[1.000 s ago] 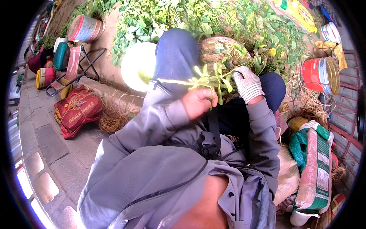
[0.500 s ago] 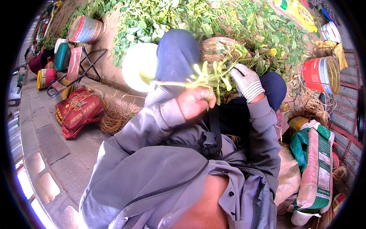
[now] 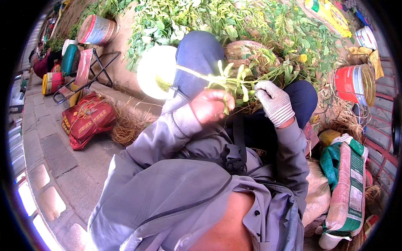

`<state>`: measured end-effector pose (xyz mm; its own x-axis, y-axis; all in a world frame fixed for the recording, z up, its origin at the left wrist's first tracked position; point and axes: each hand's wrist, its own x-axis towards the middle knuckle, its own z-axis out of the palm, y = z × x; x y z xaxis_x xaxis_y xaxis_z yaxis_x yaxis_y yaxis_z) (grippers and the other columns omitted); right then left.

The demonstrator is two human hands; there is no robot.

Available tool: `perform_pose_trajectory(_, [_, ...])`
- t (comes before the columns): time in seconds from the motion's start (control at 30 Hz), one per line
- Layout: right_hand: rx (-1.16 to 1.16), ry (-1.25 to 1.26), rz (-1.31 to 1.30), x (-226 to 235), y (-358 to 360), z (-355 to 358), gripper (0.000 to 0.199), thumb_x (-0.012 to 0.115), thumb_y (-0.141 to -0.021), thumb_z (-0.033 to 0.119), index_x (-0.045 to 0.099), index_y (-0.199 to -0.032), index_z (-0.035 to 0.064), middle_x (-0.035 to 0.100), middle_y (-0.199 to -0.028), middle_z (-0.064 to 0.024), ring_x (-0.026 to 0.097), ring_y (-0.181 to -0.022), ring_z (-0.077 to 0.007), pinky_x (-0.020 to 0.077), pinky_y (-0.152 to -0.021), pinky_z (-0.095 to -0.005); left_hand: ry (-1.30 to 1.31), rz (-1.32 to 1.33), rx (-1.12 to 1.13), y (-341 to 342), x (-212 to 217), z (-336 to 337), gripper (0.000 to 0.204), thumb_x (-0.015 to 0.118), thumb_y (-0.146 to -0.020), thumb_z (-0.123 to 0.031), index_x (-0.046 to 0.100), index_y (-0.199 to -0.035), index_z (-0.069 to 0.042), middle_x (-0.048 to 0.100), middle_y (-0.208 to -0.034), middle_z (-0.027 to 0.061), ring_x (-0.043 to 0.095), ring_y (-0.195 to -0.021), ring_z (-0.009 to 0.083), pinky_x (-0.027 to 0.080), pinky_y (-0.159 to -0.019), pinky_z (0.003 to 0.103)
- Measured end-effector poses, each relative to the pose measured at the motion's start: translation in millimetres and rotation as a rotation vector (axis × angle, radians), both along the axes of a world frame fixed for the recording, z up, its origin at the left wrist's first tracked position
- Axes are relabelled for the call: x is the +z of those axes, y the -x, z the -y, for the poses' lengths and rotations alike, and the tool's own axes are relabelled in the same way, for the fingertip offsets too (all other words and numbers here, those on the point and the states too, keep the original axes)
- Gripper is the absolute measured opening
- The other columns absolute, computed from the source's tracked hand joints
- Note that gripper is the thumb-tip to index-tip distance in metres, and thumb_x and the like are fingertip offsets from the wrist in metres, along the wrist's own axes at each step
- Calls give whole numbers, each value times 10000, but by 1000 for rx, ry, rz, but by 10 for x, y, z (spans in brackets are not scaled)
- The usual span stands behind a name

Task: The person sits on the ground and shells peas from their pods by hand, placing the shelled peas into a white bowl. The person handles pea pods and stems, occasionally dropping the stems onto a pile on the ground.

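A stalk of green bean pods (image 3: 241,75) is held out over my lap, its bare pale stem reaching left across my knee. My right hand (image 3: 274,101), in a pale striped knit glove, is closed on the stalk's right part. My bare left hand (image 3: 211,106) is just below the stalk's middle, thumb and fingers curled around a hanging green pod. To the left of my knee is a white bucket (image 3: 147,77), washed out by glare, with something yellowish-green inside.
Leafy cut plants (image 3: 184,19) lie heaped ahead. Behind my hands lies a bundle (image 3: 247,50). At the right stand a red bucket (image 3: 346,85) and a pink-and-green packed bag (image 3: 345,184). A folding stool (image 3: 98,69), a red bag (image 3: 88,121) and a grey bucket (image 3: 102,30) are at the left.
The stalk has tilted, its bare left end now higher over my knee. My left hand has loosened its fist a little and turned; my right hand has moved slightly down and right.
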<state>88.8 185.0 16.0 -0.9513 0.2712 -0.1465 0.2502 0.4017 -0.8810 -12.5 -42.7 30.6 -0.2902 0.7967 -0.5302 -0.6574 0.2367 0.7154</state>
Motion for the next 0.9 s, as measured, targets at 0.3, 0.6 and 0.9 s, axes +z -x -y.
perform_pose_trajectory(0.3, [-109, -138, -130, -155, -105, 282, 143, 623, -865, 132, 642, -991, 66, 660, -929, -159, 656, -840, -319, 517, -758, -370, 19, 151, -10, -14, 104, 18, 248, 507, -758, -16, 642, -965, -30, 584, -761, 31, 519, -595, 76, 362, -463, 183])
perform_pose_trajectory(0.6, [-104, 45, -50, -270, -72, 449, 156, 621, -880, 111, 629, -1020, 43, 676, -903, -145, 666, -826, -210, 515, -752, -310, -130, 331, -270, -119, 367, -92, 167, 619, -848, -160, 617, -957, -33, 593, -772, 46, 527, -606, 93, 364, -428, 191])
perform_pose_trajectory(0.9, [-148, 203, -79, -295, -174, 452, 149, 605, -886, 75, 595, -1021, 14, 655, -914, -151, 666, -850, -196, 516, -753, -302, 125, 375, 72, -163, -248, -384, 329, 554, -942, -402, 572, -854, -86, 520, -682, -10, 470, -496, 95, 309, -388, 218])
